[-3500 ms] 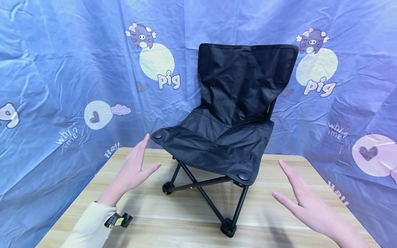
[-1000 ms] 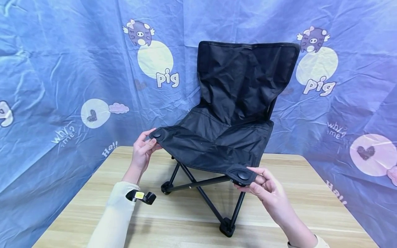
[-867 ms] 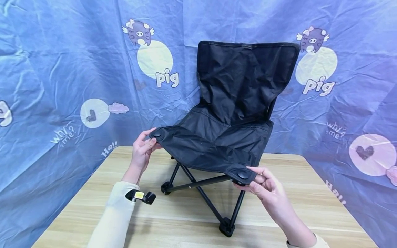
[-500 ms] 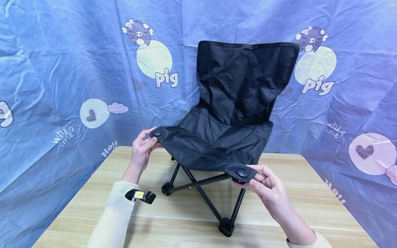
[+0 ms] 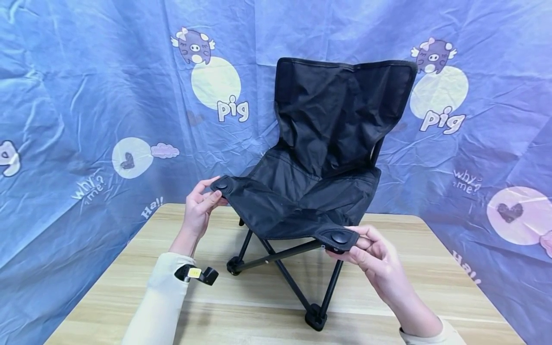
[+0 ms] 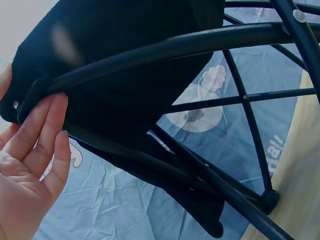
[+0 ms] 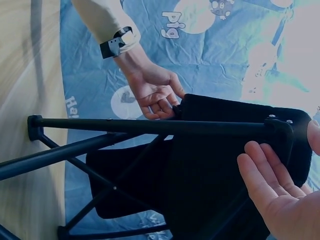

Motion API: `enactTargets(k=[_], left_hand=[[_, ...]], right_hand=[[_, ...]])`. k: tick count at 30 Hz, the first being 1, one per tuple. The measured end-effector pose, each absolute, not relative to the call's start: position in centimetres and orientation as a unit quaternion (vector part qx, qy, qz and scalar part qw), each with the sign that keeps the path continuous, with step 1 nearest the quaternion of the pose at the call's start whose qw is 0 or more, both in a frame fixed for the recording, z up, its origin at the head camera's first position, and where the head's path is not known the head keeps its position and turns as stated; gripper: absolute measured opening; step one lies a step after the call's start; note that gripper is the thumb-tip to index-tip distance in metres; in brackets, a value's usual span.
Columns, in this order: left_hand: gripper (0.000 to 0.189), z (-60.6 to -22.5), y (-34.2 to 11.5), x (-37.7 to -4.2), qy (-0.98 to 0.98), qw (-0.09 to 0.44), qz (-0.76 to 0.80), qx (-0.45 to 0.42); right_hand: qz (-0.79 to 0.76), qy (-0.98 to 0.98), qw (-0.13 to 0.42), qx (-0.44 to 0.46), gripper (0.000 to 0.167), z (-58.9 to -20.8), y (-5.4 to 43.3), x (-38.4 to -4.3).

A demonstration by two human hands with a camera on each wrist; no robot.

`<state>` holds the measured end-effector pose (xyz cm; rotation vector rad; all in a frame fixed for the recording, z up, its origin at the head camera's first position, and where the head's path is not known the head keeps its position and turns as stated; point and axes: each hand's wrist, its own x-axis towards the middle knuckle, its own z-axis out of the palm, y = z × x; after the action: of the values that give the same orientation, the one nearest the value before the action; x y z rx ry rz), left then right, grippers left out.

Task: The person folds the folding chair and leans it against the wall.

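A black folding chair (image 5: 297,191) with a fabric seat and backrest stands unfolded on the table. My left hand (image 5: 200,206) grips the seat's front left corner, thumb on the near edge and fingers around the far side. In the left wrist view that hand (image 6: 35,160) has its fingertips against the frame under the corner. At the front right corner my right hand (image 5: 377,261) holds the seat, with fingers beneath it. The right wrist view shows the right hand's fingers (image 7: 262,167) against the underside by the leg joint.
The wooden table (image 5: 241,316) bears the chair's feet. A blue printed curtain (image 5: 108,96) hangs close behind and at both sides. Crossed black legs (image 5: 280,263) stand below the seat. A small camera on a strap (image 5: 200,273) sits on the left wrist.
Both hands have come in from beside the chair and taken hold of its front seat corners. Over the last half second the right corner has risen slightly and the seat fabric sags more in the middle.
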<state>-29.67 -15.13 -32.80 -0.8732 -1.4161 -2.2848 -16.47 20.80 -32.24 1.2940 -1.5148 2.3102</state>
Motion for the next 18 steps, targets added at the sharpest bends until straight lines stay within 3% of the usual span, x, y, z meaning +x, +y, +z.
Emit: enactTargets(k=[18], left_hand=[[0.029, -31.9, -14.3, -29.1, -0.509, 0.162, -0.791, -0.299]], right_hand=[[0.753, -0.501, 0.044, 0.423, 0.046, -30.8, 21.1, -16.7]])
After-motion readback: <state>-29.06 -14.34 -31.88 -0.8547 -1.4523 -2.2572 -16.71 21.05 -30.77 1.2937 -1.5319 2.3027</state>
